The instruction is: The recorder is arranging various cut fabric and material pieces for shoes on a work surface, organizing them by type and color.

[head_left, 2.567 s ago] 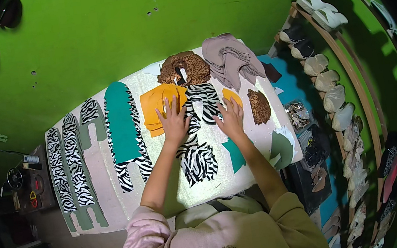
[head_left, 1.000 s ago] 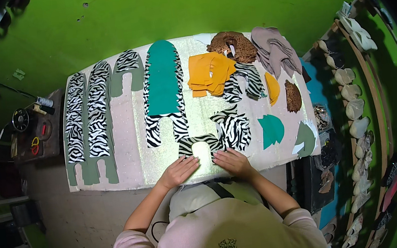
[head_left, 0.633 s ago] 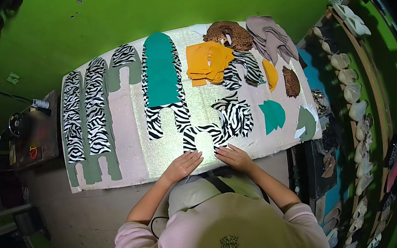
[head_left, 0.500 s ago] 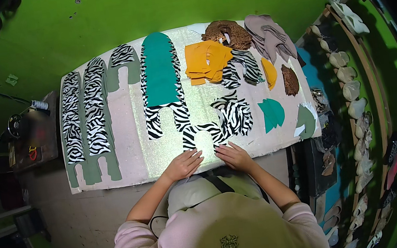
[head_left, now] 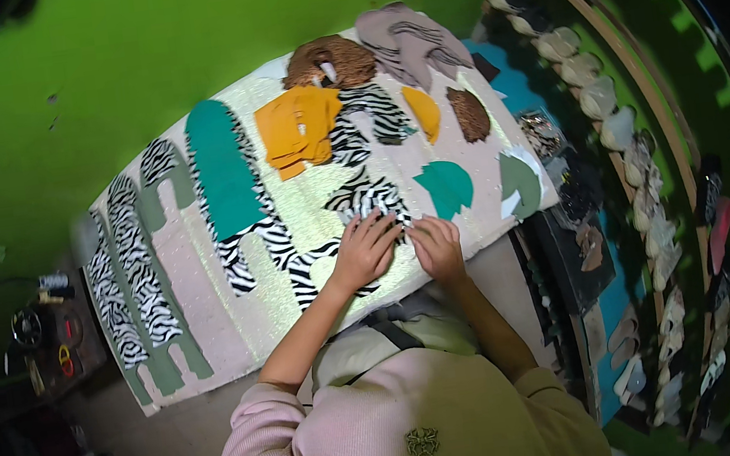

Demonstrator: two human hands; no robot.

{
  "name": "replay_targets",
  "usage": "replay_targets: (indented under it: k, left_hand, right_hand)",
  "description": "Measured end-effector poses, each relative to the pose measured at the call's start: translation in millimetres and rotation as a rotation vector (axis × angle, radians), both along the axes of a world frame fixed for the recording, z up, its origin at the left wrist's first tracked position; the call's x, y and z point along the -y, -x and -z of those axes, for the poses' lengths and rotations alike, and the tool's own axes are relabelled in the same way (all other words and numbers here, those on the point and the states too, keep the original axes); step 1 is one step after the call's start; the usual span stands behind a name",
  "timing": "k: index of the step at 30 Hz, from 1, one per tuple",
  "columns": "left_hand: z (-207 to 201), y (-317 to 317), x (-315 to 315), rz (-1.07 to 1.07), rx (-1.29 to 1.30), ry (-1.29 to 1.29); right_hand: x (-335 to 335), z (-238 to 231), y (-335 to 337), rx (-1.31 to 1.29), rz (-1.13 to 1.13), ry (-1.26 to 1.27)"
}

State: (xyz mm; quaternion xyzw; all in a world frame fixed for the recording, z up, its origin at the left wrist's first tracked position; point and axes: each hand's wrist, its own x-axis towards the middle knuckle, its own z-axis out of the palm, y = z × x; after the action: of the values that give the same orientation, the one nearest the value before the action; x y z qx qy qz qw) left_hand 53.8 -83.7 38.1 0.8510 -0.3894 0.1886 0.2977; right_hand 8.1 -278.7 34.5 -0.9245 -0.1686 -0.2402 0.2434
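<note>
Left hand (head_left: 368, 250) is lying flat, fingers loosely spread, over the zebra pile (head_left: 368, 195); right hand (head_left: 437, 246) is curling at its near-right edge, pinch: cannot tell. Both are now sitting off the zebra arch's (head_left: 302, 278) ends, unlike earlier. Beyond them, one orange stack (head_left: 291, 132), two brown piles (head_left: 468, 115) are lying.

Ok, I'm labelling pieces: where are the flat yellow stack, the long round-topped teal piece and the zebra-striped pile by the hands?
Flat yellow stack (head_left: 287, 128), head view: its top layer.
Long round-topped teal piece (head_left: 223, 168), head view: its central area.
Zebra-striped pile (head_left: 367, 196), head view: its uncovered upper part.
</note>
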Motion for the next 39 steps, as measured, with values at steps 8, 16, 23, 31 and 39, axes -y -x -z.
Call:
replay_targets:
  k: [8, 16, 23, 31, 39]
  left_hand:
    - [1, -41, 85, 0.051, -0.031, -0.054]
    - [17, -69, 135, 0.001, -0.126, -0.076]
    - [26, -77, 146, -0.018, -0.148, -0.104]
    - [27, -74, 147, -0.048, -0.165, -0.096]
    - [24, -76, 146, -0.059, -0.165, -0.096]
  right_hand:
    - [68, 4, -3, -0.002, 0.291, 0.06]
    - [99, 6, -31, -0.11, 0.32, 0.009]
    - [110, 15, -59, -0.179, 0.281, 0.062]
    - [122, 20, -68, -0.206, 0.206, 0.05]
    - [122, 16, -71, -0.127, 0.158, 0.125]
